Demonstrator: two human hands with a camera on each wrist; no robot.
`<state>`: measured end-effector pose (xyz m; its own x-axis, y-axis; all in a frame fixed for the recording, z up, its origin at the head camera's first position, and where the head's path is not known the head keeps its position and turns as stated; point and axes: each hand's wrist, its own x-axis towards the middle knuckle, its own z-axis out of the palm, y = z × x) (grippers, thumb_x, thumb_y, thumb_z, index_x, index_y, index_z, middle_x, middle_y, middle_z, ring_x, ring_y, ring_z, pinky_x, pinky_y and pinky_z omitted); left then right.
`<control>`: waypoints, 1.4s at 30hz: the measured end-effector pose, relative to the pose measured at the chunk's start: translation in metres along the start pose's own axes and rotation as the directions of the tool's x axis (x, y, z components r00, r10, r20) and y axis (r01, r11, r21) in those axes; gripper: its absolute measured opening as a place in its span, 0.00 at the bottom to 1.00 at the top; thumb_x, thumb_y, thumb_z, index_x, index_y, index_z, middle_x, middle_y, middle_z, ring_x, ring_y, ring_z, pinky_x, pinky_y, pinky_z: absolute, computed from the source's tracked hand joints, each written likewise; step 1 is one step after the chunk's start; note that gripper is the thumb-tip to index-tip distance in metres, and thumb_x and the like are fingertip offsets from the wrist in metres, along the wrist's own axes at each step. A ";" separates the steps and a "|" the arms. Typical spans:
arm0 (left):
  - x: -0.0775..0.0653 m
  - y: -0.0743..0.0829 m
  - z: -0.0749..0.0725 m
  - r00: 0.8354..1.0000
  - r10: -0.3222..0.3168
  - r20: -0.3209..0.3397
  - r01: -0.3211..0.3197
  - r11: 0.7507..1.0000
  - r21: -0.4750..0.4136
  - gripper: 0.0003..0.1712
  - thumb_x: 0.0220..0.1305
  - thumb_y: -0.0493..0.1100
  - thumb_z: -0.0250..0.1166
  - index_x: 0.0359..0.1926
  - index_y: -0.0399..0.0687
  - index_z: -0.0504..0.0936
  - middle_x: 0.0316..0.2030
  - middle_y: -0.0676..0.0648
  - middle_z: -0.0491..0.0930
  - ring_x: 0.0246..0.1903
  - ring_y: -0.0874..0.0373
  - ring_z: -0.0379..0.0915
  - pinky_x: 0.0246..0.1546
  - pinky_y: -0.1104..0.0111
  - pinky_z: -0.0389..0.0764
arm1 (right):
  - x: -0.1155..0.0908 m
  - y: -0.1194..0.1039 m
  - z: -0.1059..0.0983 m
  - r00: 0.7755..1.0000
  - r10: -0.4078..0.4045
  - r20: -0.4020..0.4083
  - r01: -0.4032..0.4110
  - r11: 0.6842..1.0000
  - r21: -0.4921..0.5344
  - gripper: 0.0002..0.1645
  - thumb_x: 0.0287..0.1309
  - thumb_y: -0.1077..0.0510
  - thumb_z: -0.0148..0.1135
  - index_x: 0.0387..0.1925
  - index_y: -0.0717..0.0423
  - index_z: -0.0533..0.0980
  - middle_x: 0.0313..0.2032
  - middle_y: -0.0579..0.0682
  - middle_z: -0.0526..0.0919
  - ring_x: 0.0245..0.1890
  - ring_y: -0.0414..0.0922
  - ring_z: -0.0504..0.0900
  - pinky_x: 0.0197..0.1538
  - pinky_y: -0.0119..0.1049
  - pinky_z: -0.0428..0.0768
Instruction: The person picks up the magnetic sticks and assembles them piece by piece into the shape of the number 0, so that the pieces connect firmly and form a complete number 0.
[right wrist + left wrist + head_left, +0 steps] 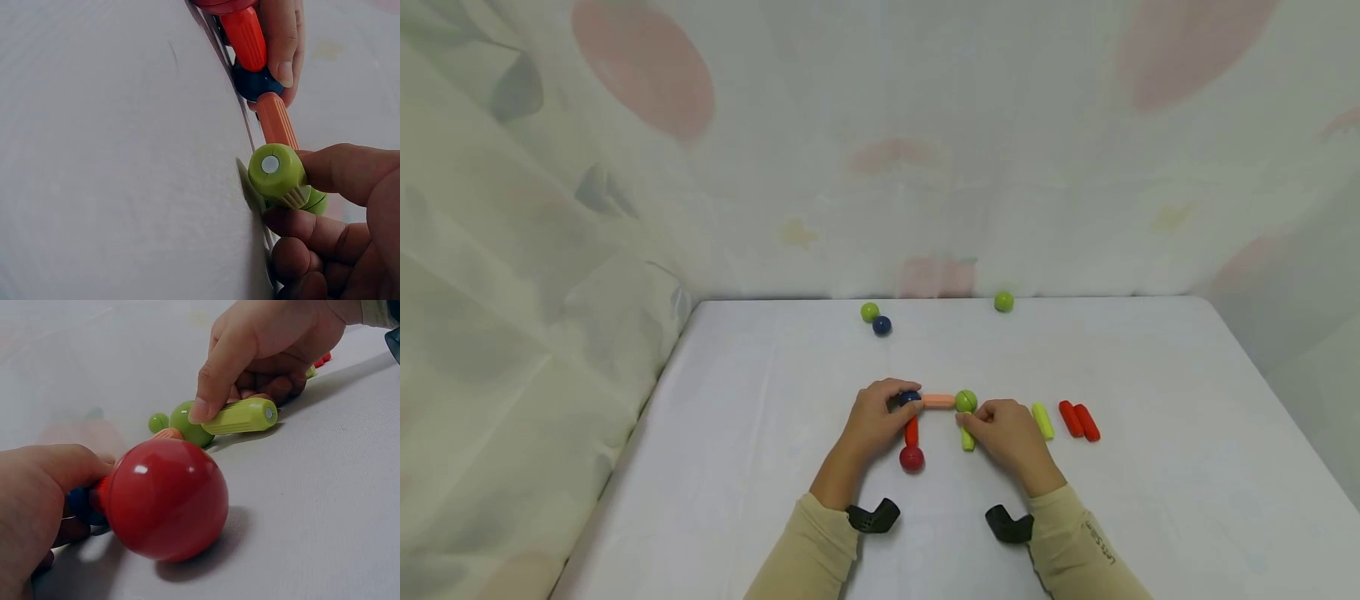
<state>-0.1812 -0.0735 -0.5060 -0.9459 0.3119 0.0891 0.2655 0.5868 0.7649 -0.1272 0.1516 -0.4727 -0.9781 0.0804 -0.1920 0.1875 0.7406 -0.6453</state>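
My left hand (876, 417) grips the dark blue ball (910, 398) at the corner of a joined chain. From that ball a red stick (912, 432) runs toward me to a red ball (912, 459), large in the left wrist view. An orange stick (937, 402) leads right from the blue ball to a green ball (966, 401). With thumb and fingers my right hand (1011, 433) pinches a yellow-green stick (244, 416), whose far end meets the green ball. A pale round disc shows on the stick's free end (270, 164) in the right wrist view.
Right of my right hand lie a yellow-green stick (1042, 421) and two red sticks (1078, 420). Toward the back edge of the white table (737, 467) sit a green ball (869, 312) touching a blue ball (882, 325), and another green ball (1003, 302).
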 end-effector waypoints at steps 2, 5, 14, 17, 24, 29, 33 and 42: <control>0.000 0.000 0.000 1.000 -0.005 0.002 0.005 1.000 0.002 0.17 0.64 0.55 0.65 0.53 0.64 0.84 0.51 0.57 0.82 0.56 0.56 0.74 0.60 0.55 0.72 | 0.000 0.000 0.000 1.000 -0.001 0.002 0.001 1.000 0.000 0.20 0.58 0.42 0.64 0.25 0.53 0.81 0.21 0.46 0.76 0.27 0.44 0.73 0.29 0.34 0.67; 0.000 0.000 0.001 1.000 -0.017 0.003 0.017 1.000 0.008 0.17 0.64 0.56 0.65 0.53 0.65 0.83 0.52 0.57 0.82 0.57 0.56 0.73 0.60 0.55 0.72 | 0.000 0.000 0.000 1.000 -0.003 0.000 0.003 1.000 -0.004 0.20 0.58 0.41 0.64 0.25 0.53 0.80 0.21 0.46 0.76 0.27 0.44 0.73 0.29 0.34 0.67; 0.000 0.000 0.002 0.999 -0.035 0.006 0.035 0.999 0.012 0.17 0.64 0.56 0.65 0.54 0.64 0.83 0.53 0.56 0.81 0.58 0.55 0.72 0.61 0.55 0.72 | 0.001 0.004 0.005 1.000 -0.004 0.008 0.005 1.000 -0.028 0.22 0.57 0.37 0.65 0.25 0.51 0.77 0.20 0.46 0.73 0.25 0.44 0.71 0.28 0.35 0.65; 0.000 0.000 0.002 0.999 -0.036 0.005 0.036 0.999 0.011 0.17 0.64 0.56 0.65 0.54 0.64 0.83 0.53 0.56 0.81 0.58 0.55 0.73 0.61 0.55 0.72 | 0.001 0.005 0.006 1.000 -0.004 0.004 0.004 1.000 -0.024 0.21 0.58 0.39 0.64 0.25 0.51 0.76 0.19 0.46 0.73 0.24 0.44 0.71 0.27 0.35 0.65; 0.000 -0.001 0.002 0.999 -0.033 0.000 0.033 0.999 0.009 0.17 0.64 0.56 0.65 0.53 0.65 0.83 0.53 0.56 0.81 0.58 0.56 0.73 0.61 0.55 0.72 | 0.000 0.003 0.005 1.000 -0.004 -0.014 0.004 1.000 -0.005 0.19 0.59 0.42 0.61 0.24 0.51 0.77 0.19 0.46 0.73 0.24 0.44 0.72 0.27 0.34 0.65; -0.001 0.000 0.002 0.999 -0.040 0.003 0.040 0.999 0.010 0.17 0.64 0.56 0.65 0.54 0.65 0.83 0.54 0.56 0.81 0.58 0.55 0.72 0.61 0.54 0.71 | -0.001 0.004 0.005 1.000 -0.018 -0.011 0.018 1.000 -0.005 0.20 0.59 0.40 0.62 0.25 0.51 0.76 0.19 0.46 0.72 0.24 0.43 0.71 0.27 0.34 0.65; -0.001 0.000 0.001 0.999 -0.040 -0.001 0.040 0.999 0.009 0.17 0.64 0.56 0.65 0.53 0.65 0.83 0.54 0.56 0.81 0.58 0.56 0.72 0.61 0.55 0.71 | -0.002 0.003 0.005 0.999 -0.033 -0.015 0.033 0.999 -0.004 0.21 0.60 0.40 0.62 0.25 0.51 0.76 0.19 0.46 0.72 0.24 0.43 0.70 0.27 0.35 0.64; -0.002 -0.001 0.000 0.999 -0.038 -0.008 0.038 0.999 -0.021 0.18 0.64 0.56 0.65 0.54 0.63 0.83 0.54 0.54 0.80 0.59 0.55 0.72 0.61 0.54 0.72 | 0.001 0.010 0.001 1.000 0.005 -0.007 -0.004 0.998 0.057 0.22 0.61 0.36 0.60 0.32 0.51 0.80 0.25 0.47 0.76 0.29 0.44 0.73 0.30 0.35 0.68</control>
<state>-0.1800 -0.0749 -0.5071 -0.9569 0.2833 0.0645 0.2251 0.5826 0.7810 -0.1264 0.1585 -0.4796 -0.9778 0.0886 -0.1900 0.1967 0.7009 -0.6856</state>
